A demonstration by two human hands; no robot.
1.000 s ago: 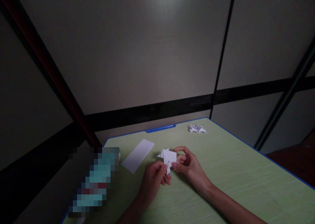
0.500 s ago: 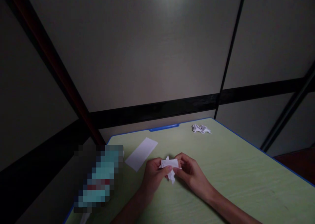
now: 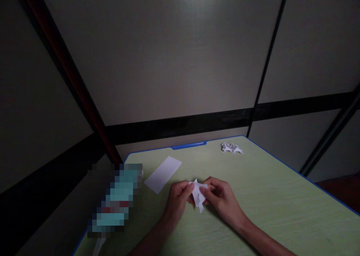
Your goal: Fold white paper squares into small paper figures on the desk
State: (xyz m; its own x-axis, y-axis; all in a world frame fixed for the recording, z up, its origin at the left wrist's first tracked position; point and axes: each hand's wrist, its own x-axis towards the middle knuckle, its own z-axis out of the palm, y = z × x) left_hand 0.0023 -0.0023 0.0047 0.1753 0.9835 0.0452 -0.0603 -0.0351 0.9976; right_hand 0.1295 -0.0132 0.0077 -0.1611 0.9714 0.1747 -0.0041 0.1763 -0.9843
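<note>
A small white piece of folded paper is held between both hands, just above the green table. My left hand pinches its left side, thumb on top near the upper edge. On the other side my right hand grips it, with the thumb pressed on its face and the fingers curled behind. Pointed flaps stick out at the paper's top and bottom. Parts of its back and side edges are hidden by the fingers.
A flat white paper strip lies left of my hands. Two folded white paper figures sit at the table's far right. A pixelated teal object is at the left edge. Behind the green table stand tall panels.
Both thumbs have moved up the folded paper, and the broad flap that lay across its front is now raised or opened, showing more of the lower part. The view has shifted slightly.
</note>
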